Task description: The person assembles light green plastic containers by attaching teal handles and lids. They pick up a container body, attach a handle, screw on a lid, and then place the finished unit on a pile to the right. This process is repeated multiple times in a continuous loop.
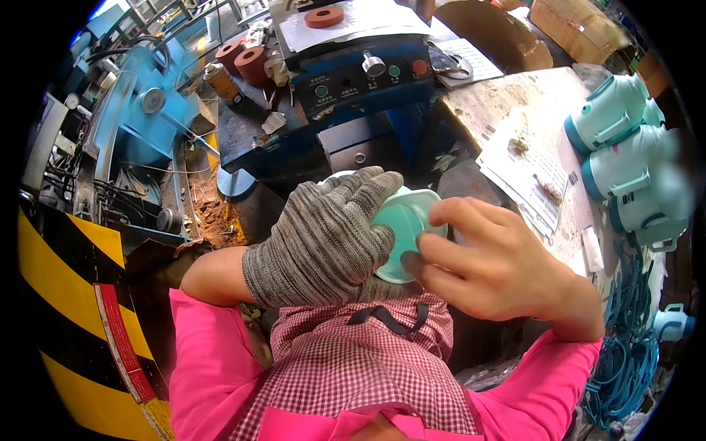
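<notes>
My left hand [323, 239], in a grey striped knit glove, is wrapped round a mint-green plastic container [397, 234] in front of my apron. Its open mouth, with a pale rim, tilts toward me and to the right. Bare and curled, my right hand [493, 257] has its fingers at the right side of that rim. Those fingertips are slightly blurred and partly cover the opening; the thumb is mostly hidden. The glove hides the container's far side.
Ahead stands a dark machine with a control panel [368, 81] of knobs and buttons. Mint-green jugs [625, 158] are stacked on the right-hand table [507, 95], beside papers [526, 173]. Blue straps [625, 360] hang below. A spray can [222, 82] and reddish rollers [252, 66] stand left of the panel.
</notes>
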The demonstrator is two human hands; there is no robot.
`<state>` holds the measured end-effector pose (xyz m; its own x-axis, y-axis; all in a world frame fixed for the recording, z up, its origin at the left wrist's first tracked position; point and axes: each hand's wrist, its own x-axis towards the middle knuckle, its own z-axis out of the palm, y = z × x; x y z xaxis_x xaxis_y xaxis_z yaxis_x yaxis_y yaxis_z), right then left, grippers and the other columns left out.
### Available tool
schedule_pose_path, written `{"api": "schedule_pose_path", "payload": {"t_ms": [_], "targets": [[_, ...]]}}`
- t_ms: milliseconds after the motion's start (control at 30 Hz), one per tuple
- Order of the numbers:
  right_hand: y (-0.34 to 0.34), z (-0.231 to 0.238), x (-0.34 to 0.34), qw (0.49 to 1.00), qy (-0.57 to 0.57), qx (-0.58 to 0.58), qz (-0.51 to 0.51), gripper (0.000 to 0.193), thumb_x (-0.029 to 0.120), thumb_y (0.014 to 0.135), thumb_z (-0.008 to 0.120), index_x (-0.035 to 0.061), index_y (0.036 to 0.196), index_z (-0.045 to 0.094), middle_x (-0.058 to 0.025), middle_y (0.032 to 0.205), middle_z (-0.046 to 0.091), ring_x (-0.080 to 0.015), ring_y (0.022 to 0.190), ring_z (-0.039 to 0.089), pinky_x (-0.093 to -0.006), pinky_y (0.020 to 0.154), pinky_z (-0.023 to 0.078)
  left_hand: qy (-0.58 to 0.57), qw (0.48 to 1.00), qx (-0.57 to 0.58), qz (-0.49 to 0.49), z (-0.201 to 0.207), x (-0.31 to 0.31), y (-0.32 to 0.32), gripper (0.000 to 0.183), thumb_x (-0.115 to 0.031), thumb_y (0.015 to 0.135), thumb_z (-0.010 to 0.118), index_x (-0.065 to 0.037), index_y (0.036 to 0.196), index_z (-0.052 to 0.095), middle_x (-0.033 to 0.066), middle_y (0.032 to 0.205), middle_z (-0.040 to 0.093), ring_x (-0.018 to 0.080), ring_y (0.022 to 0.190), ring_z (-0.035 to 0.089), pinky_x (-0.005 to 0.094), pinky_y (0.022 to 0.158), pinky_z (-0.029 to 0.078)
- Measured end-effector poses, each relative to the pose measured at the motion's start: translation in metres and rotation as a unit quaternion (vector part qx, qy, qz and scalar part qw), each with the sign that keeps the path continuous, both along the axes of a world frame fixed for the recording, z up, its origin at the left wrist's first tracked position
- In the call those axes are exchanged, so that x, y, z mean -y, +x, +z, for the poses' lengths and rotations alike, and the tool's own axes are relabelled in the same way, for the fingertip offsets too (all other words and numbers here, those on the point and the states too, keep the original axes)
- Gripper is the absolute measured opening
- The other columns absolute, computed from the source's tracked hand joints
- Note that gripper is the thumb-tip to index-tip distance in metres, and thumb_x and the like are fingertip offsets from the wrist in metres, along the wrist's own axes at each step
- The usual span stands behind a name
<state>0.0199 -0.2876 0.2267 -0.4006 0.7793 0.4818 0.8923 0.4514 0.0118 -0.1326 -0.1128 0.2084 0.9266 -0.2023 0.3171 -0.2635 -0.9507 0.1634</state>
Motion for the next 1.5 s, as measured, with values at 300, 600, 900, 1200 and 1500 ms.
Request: {"api": "schedule_pose_path", "payload": {"t_ms": [300,600,900,1200,1500], "targets": [[-0.01,-0.015,0.011,0.998,0.055,0.017,-0.023,0.015,0.018,0.056,0.06,0.0036,0.06,0.058,-0.0036,0.068,0.049,-0.0185,0.071,0.05,-0.027,0.059,0.045,-0.009,1.0,-0.007,-0.026,0.004,0.007,0.002,0.038,-0.041,0.073,0.072,-0.005,0.086,0.069,0.026,0.127,0.056,0.0389,0.113,0.059,0.0487,0.086,0.05],[-0.001,-0.021,0.026,0.998,-0.046,-0.005,-0.049,0.017,0.02,0.058,0.063,0.0067,0.068,0.063,0.0002,0.072,0.057,-0.0164,0.075,0.054,-0.0283,0.058,0.05,0.015,0.998,0.014,-0.057,0.002,0.023,0.016,0.053,-0.048,0.064,0.078,-0.005,0.093,0.064,0.0242,0.122,0.057,0.039,0.108,0.06,0.0459,0.074,0.052],[0.012,-0.045,0.1,0.86,0.01,-0.51,0.027,0.014,-0.003,0.077,0.07,-0.0003,0.09,0.073,-0.0097,0.083,0.069,-0.0244,0.084,0.063,-0.0325,0.069,0.052,-0.096,0.995,0.003,-0.018,-0.013,0.033,0.041,0.046,-0.035,0.061,0.081,-0.005,0.086,0.058,0.0167,0.112,0.057,0.0324,0.103,0.057,0.041,0.084,0.046],[0.068,-0.201,0.437,0.329,0.418,-0.484,-0.695,0.019,0.009,0.086,0.066,0.0033,0.104,0.065,-0.0095,0.097,0.071,-0.012,0.067,0.062,-0.0227,0.05,0.046,-0.127,0.982,0.009,-0.138,0.026,-0.1,0.029,0.064,-0.05,0.077,0.064,-0.001,0.118,0.065,0.0243,0.137,0.044,0.0367,0.124,0.046,0.0452,0.103,0.038],[0.136,-0.179,0.592,0.185,0.395,-0.404,-0.804,0.05,0.049,0.083,0.073,0.001,0.076,0.063,-0.0071,0.068,0.065,-0.0145,0.052,0.059,-0.027,0.039,0.046,-0.307,0.946,0.099,0.026,-0.032,-0.1,0.012,0.068,-0.05,0.086,0.062,0.003,0.128,0.055,0.0218,0.148,0.038,0.0333,0.136,0.036,0.0458,0.112,0.025]]}}
